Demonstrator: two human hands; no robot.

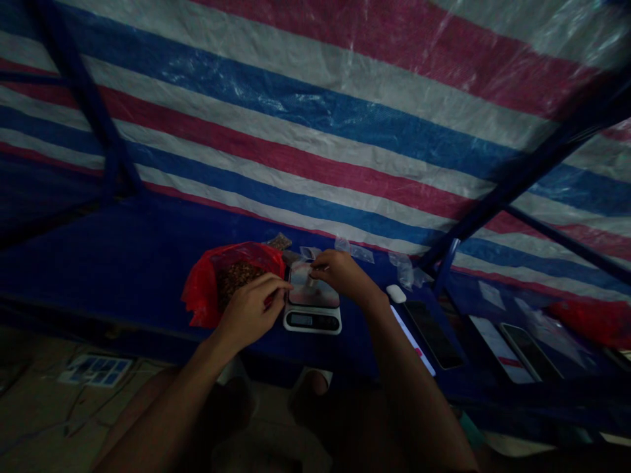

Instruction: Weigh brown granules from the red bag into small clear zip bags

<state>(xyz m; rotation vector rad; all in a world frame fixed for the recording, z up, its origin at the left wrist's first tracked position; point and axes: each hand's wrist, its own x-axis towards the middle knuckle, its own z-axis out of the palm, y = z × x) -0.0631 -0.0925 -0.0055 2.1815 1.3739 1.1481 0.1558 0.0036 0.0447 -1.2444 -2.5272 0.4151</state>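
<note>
A white digital scale [311, 320] with a lit display lies on the blue table in front of me. My right hand [340, 272] is over the scale's plate, its thumb and fingertips pinched on a small pale object [310, 281], too dim to name. My left hand [256, 303] is beside the scale's left edge, fingertips reaching the plate. Its index finger is stretched out, with a gap to the thumb and nothing visible held. Just left of it, a red plastic bag [200, 289] stands open, filled with small brown dried pieces [236, 276].
Small clear plastic bags [362, 253] lie behind the scale, near a filled one [279, 241]. To the right are a white earbud case [396, 293], a lit phone [413, 341] and a dark phone [434, 334]. Blue frame bars [473, 210] stand before a striped tarp [296, 144].
</note>
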